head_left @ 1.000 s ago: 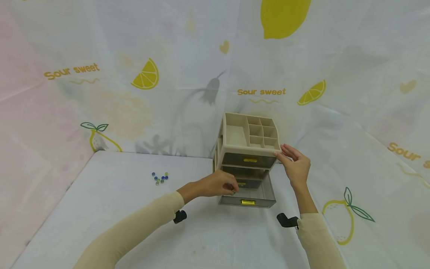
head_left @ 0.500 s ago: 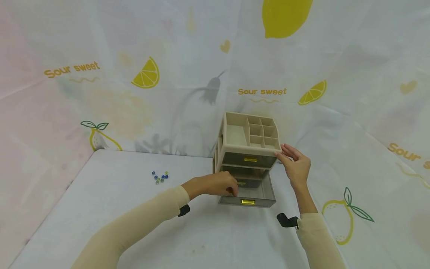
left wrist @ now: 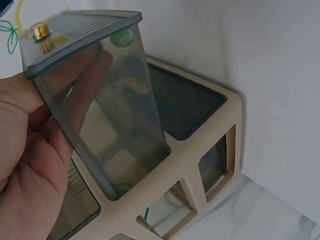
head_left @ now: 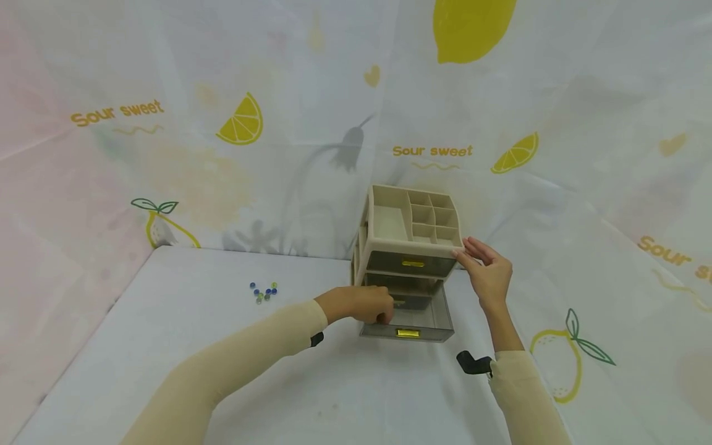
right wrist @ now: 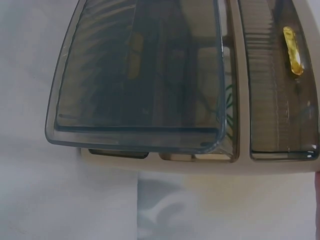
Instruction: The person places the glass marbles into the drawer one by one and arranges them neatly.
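Observation:
A beige desktop drawer organizer (head_left: 414, 248) stands on the table, its clear grey bottom drawer (head_left: 408, 334) pulled out. My left hand (head_left: 364, 304) reaches over that drawer's left side, with the fingers down inside it. Through the drawer wall in the left wrist view, the fingertips (left wrist: 106, 60) come together round a small dark bit, apparently a glass bead. A green glass bead (left wrist: 122, 37) shows in the drawer's corner beside them. My right hand (head_left: 489, 272) holds the organizer's upper right front corner, thumb in front and fingers along the side.
Several blue, green and clear glass beads (head_left: 264, 292) lie on the white tabletop (head_left: 183, 321), left of the organizer. Behind stands a lemon-print cloth backdrop (head_left: 311, 173). The organizer's top has divided compartments (head_left: 425, 216).
My left hand has moved slightly right and lower, its fingers going down into the open drawer. The right hand stays at the organizer's corner, and the beads on the table lie as before.

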Action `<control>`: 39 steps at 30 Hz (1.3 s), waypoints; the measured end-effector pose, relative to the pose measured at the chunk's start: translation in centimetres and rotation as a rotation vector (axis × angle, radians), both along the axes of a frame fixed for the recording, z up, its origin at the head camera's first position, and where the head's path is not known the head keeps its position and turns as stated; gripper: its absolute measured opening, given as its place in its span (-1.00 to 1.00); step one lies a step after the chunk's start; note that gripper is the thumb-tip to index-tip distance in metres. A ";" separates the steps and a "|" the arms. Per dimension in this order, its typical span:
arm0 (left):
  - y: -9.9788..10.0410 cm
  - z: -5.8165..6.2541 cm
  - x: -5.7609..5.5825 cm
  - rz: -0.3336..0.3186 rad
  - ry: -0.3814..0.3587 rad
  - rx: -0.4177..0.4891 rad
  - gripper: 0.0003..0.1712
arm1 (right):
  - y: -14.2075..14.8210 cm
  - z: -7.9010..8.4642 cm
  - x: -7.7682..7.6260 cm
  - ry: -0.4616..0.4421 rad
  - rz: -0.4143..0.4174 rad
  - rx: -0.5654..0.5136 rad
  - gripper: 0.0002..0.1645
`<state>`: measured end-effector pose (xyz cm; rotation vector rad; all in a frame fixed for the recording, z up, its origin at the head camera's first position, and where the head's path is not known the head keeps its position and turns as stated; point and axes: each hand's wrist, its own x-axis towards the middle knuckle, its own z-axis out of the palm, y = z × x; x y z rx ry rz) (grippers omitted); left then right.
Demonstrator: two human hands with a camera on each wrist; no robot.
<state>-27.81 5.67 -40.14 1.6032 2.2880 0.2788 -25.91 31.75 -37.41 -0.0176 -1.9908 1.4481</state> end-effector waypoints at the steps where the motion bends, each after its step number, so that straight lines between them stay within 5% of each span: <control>1: 0.1 0.0 0.0 0.005 0.000 -0.013 -0.58 | 0.0 0.0 0.0 0.002 0.001 -0.001 -0.50; 23: 1.3 0.1 -0.2 0.005 0.032 -0.157 -0.47 | 0.1 0.0 0.0 0.004 0.009 -0.041 -0.46; 39: 1.0 0.1 0.1 -0.005 0.042 -0.122 -0.48 | 0.0 -0.1 0.1 0.004 0.002 -0.020 -0.46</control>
